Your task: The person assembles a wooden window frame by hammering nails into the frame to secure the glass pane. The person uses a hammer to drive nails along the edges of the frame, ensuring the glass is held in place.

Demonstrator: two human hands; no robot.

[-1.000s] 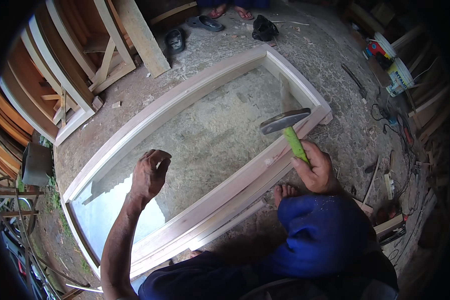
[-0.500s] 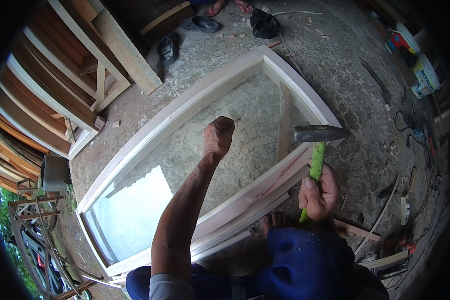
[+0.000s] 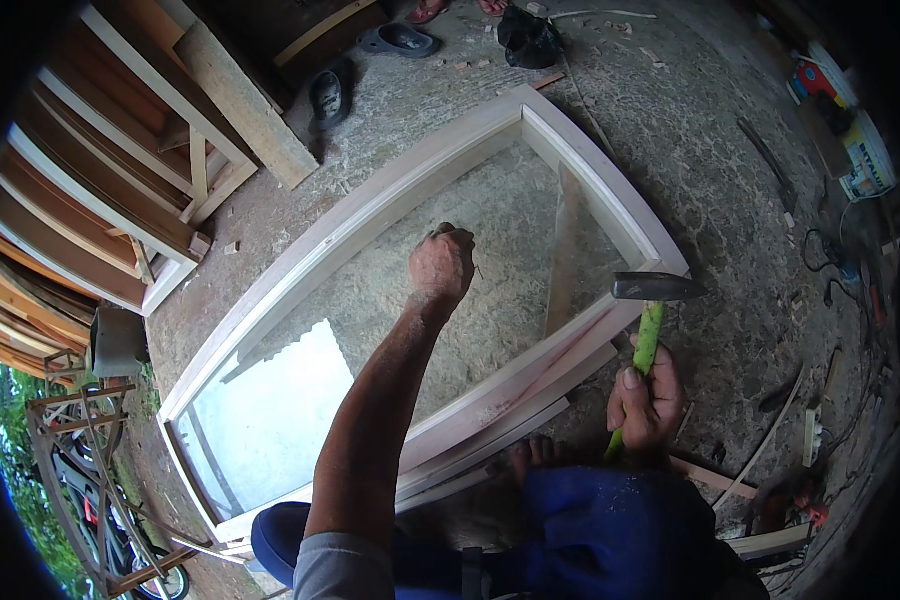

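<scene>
A pale wooden frame (image 3: pixel 540 375) lies on the floor with a glass pane (image 3: pixel 500 310) set in it, bright with a reflection at its left end. Above the pane is my left hand (image 3: pixel 442 264), closed in a fist; whatever its fingers may hold is hidden. At the frame's right corner, my right hand (image 3: pixel 652 398) grips a hammer (image 3: pixel 649 335) by its green handle. The dark hammer head points up and away from me, overlapping the corner in view. My foot (image 3: pixel 533 455) is just by the frame's near side.
Several wooden frames (image 3: pixel 100 200) lean at the left, with a plank (image 3: pixel 245 105) beside them. Dark clogs (image 3: pixel 400 40) and a black bag (image 3: pixel 528 38) lie at the back. Another person's feet (image 3: pixel 428 11) show there. Buckets (image 3: pixel 867 160), cables and wood strips (image 3: pixel 770 430) line the right.
The hammer and my right hand appear slightly lower and farther right. My left fist has turned a little and stays over the glass. The whole view has shifted slightly.
</scene>
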